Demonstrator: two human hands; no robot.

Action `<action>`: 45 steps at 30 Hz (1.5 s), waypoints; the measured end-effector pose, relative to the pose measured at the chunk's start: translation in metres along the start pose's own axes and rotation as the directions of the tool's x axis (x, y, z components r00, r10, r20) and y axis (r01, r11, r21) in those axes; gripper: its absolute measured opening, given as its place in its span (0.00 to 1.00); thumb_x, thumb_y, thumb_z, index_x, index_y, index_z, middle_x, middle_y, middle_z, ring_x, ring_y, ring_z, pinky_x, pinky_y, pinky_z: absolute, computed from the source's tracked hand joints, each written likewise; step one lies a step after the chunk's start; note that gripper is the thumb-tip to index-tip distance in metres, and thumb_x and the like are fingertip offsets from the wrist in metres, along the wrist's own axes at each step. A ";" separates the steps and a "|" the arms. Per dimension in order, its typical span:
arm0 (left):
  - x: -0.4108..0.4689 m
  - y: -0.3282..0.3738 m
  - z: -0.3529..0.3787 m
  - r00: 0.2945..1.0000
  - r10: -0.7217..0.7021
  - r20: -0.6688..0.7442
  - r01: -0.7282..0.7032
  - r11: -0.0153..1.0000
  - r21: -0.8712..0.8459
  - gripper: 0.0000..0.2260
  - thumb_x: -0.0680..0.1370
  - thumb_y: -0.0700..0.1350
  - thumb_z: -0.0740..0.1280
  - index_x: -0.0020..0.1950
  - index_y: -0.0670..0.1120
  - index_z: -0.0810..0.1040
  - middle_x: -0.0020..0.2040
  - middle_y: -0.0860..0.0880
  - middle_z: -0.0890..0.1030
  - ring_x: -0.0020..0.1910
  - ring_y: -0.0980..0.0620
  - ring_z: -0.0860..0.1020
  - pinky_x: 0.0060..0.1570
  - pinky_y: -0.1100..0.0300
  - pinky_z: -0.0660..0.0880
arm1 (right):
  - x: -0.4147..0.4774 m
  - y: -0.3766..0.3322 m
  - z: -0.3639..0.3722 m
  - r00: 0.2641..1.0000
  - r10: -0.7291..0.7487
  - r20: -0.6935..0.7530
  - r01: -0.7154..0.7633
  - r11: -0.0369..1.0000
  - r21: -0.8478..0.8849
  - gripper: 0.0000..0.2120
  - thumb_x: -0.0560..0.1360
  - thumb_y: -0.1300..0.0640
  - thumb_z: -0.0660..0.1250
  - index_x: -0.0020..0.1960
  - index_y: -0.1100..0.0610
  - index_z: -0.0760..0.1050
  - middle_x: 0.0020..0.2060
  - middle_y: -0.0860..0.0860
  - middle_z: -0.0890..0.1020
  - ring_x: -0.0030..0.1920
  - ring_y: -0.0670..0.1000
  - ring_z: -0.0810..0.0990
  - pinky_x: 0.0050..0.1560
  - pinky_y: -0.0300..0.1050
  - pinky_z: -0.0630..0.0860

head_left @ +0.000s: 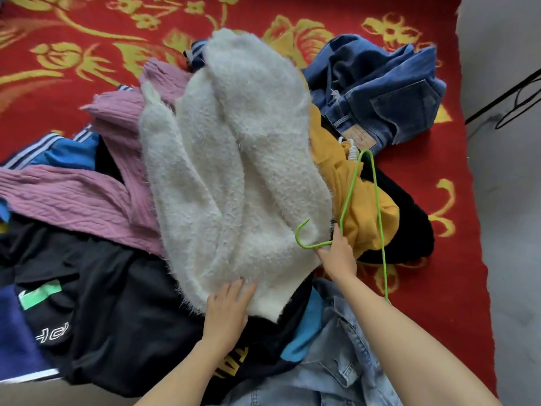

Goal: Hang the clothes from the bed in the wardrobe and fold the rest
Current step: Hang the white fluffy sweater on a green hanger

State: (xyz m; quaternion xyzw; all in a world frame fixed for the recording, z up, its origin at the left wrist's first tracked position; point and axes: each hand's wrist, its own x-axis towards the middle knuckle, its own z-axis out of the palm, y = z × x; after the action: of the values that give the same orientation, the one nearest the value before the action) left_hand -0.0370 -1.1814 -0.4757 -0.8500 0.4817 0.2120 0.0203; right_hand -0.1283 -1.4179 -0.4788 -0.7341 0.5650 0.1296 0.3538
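A fluffy white sweater (228, 159) lies on top of a heap of clothes on the bed. My left hand (227, 312) grips its lower hem at the near edge. My right hand (336, 253) holds a thin green wire hanger (369, 206) at its neck, just right of the sweater, with the hook pointing left over the white fabric. Beneath the sweater lie a purple ribbed knit (96, 194), a mustard-yellow garment (360, 212) and black clothes (111, 317).
Dark blue jeans (386, 95) lie at the far right of the heap, light denim (336, 361) near my body. A blue striped track top (58, 153) sits at the left. The red bedspread with gold flowers (102, 39) ends at the right, by grey floor (509, 200).
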 end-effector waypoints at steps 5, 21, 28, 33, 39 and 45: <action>0.003 -0.003 0.001 0.992 -0.126 0.016 0.127 0.989 -0.078 0.22 0.63 0.37 0.78 0.56 0.47 0.82 0.48 0.50 0.83 0.42 0.46 0.80 0.37 0.53 0.75 | -0.002 -0.009 0.012 1.000 -0.012 0.010 0.010 0.971 0.238 0.26 0.75 0.60 0.62 0.72 0.50 0.61 0.57 0.52 0.78 0.53 0.57 0.76 0.44 0.46 0.71; -0.069 -0.028 -0.101 0.957 -0.218 -0.192 0.111 0.884 -0.453 0.14 0.79 0.39 0.62 0.64 0.43 0.76 0.57 0.47 0.81 0.57 0.46 0.77 0.58 0.54 0.68 | -0.124 -0.035 -0.057 0.943 -0.147 -0.297 0.259 0.887 0.384 0.09 0.74 0.62 0.65 0.38 0.57 0.68 0.29 0.48 0.71 0.33 0.51 0.68 0.31 0.46 0.61; -0.102 -0.090 -0.203 0.791 -0.227 -0.569 -0.212 0.770 -0.602 0.11 0.75 0.37 0.62 0.51 0.33 0.80 0.47 0.39 0.83 0.48 0.43 0.81 0.51 0.40 0.74 | -0.206 -0.135 -0.109 0.794 -0.309 -0.523 0.534 0.766 0.358 0.10 0.71 0.59 0.65 0.33 0.54 0.66 0.31 0.50 0.68 0.33 0.52 0.66 0.34 0.44 0.62; -0.117 -0.152 -0.326 0.642 -0.181 -0.745 -0.503 0.634 -0.588 0.10 0.76 0.40 0.60 0.52 0.40 0.78 0.46 0.51 0.80 0.46 0.58 0.76 0.48 0.77 0.68 | -0.283 -0.231 -0.147 0.582 -0.231 -0.780 0.678 0.667 0.308 0.15 0.63 0.55 0.62 0.35 0.69 0.72 0.26 0.55 0.69 0.29 0.51 0.65 0.31 0.42 0.61; -0.157 -0.183 -0.447 0.419 -0.181 -0.889 -0.750 0.482 -0.452 0.08 0.80 0.35 0.58 0.52 0.46 0.74 0.43 0.59 0.75 0.39 0.73 0.72 0.42 0.80 0.65 | -0.383 -0.311 -0.172 0.436 -0.151 -0.887 0.850 0.394 0.350 0.10 0.66 0.55 0.63 0.35 0.63 0.72 0.29 0.63 0.75 0.29 0.44 0.70 0.28 0.37 0.66; -0.193 -0.192 -0.497 0.308 -0.160 -0.938 -0.849 0.399 -0.346 0.09 0.78 0.42 0.58 0.46 0.54 0.74 0.40 0.61 0.76 0.39 0.72 0.72 0.41 0.77 0.67 | -0.431 -0.329 -0.185 0.371 -0.175 -0.912 0.895 0.328 0.301 0.03 0.65 0.52 0.63 0.34 0.51 0.73 0.33 0.45 0.83 0.32 0.43 0.78 0.29 0.34 0.72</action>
State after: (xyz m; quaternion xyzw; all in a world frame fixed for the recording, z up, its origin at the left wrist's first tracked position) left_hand 0.2056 -1.0411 0.0173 -0.5468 0.4476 -0.0722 -0.7039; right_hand -0.0050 -1.1865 0.0302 -0.6299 0.3204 -0.5928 0.3862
